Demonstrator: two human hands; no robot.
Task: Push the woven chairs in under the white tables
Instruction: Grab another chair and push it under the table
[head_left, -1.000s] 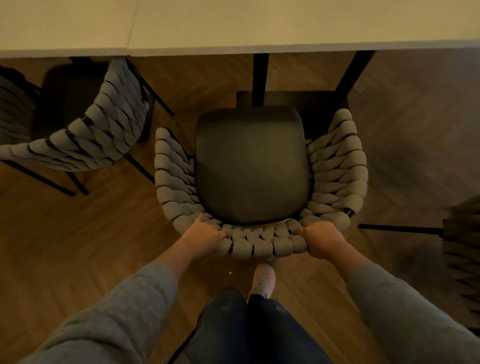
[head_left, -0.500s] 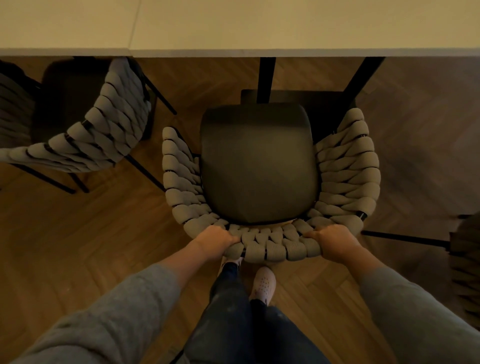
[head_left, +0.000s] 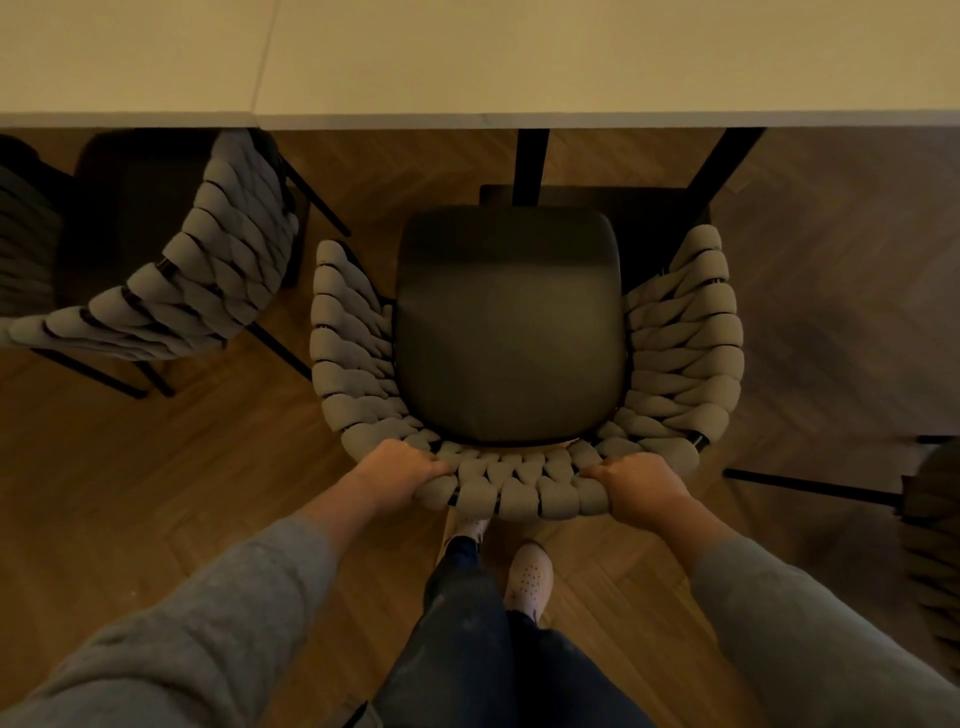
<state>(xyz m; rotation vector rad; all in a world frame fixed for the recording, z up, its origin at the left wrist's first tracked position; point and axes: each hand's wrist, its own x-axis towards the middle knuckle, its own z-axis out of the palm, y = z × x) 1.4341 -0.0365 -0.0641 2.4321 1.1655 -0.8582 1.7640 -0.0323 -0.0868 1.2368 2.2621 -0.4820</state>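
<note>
I stand behind a woven chair (head_left: 680, 353) and look straight down on it. My left hand (head_left: 400, 475) grips the top of its curved back (head_left: 519, 493) on the left side, fingers curled over the thick grey braids. My right hand (head_left: 641, 488) grips the same rim on the right, fingers wrapped over it the same way. Both hands are closed round the weave, with a stretch of braid between them.

The dark seat cushion (head_left: 511, 332) faces the white table (head_left: 597, 57), and the whole cushion is in view. Its front edge sits short of the table's near edge, close to the two black table legs (head_left: 530, 166) that come down just beyond it. The chair is not under the table top.

To my left a second woven chair (head_left: 197, 291) stands at an angle, near my chair's left side but apart from it. Its dark seat reaches to the edge of a second white table (head_left: 124, 57) that meets the first along a thin seam. At the far right edge part of a third chair (head_left: 935, 545) shows, too dim to make out. Below my grey sleeves (head_left: 208, 623) are my dark trousers (head_left: 467, 649) and one pale shoe (head_left: 529, 577) on the herringbone wood floor (head_left: 156, 467), just behind the chair's back
</note>
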